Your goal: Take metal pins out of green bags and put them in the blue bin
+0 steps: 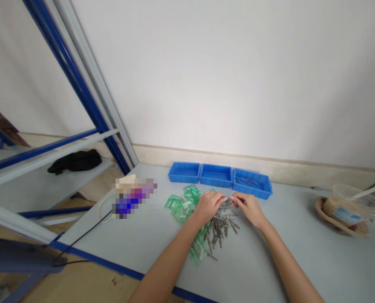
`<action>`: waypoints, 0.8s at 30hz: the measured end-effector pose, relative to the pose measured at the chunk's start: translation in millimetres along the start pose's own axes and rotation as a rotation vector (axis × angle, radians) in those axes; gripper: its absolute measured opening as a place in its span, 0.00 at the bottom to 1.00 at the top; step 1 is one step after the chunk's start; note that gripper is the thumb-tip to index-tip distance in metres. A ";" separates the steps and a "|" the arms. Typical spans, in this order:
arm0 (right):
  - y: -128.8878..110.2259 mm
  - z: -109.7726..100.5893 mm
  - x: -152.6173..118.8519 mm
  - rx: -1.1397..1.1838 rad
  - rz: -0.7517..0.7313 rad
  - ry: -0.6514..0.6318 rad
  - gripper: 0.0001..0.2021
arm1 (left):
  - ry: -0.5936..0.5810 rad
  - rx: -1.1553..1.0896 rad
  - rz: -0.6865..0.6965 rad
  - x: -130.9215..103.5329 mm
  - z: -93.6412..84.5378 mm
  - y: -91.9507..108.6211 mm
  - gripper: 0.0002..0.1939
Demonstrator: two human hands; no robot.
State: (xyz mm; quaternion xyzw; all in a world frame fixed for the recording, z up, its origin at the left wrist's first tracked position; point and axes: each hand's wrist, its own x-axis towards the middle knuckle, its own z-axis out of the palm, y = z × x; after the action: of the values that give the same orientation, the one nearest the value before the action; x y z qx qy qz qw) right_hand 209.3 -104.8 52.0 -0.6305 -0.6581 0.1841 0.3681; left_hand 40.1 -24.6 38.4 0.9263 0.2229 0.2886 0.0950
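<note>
Over a pile of small metal pins (219,227) on the grey table, my left hand (209,204) and my right hand (247,205) nearly meet at the fingertips. Each hand is closed in a pinch; a small shiny piece shows between them, too small to name. Green printed plastic bags (183,206) lie left of the pile, partly under my left hand and forearm. Behind my hands stand three blue trays in a row. The right tray (260,191) holds a few metal pins, while the middle tray (215,176) and left tray (184,172) show none.
A plastic tub (341,210) with a label sits in a brown bowl (320,206) at the right. At the left lie a blurred-out object (130,202) and a cable (86,233). A blue and grey frame (89,101) rises beside the table (137,244); a black cloth (77,162) rests beyond.
</note>
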 end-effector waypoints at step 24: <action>30.9 -11.0 16.0 -0.518 0.148 0.619 0.19 | -0.032 0.021 -0.051 0.4 4.5 -6.5 0.19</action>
State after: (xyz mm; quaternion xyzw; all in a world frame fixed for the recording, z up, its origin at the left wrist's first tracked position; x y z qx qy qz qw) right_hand 239.7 -87.5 41.5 -0.7736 -0.4938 -0.1599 0.3635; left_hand 40.6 -18.9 33.0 0.9257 0.2480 0.2690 0.0960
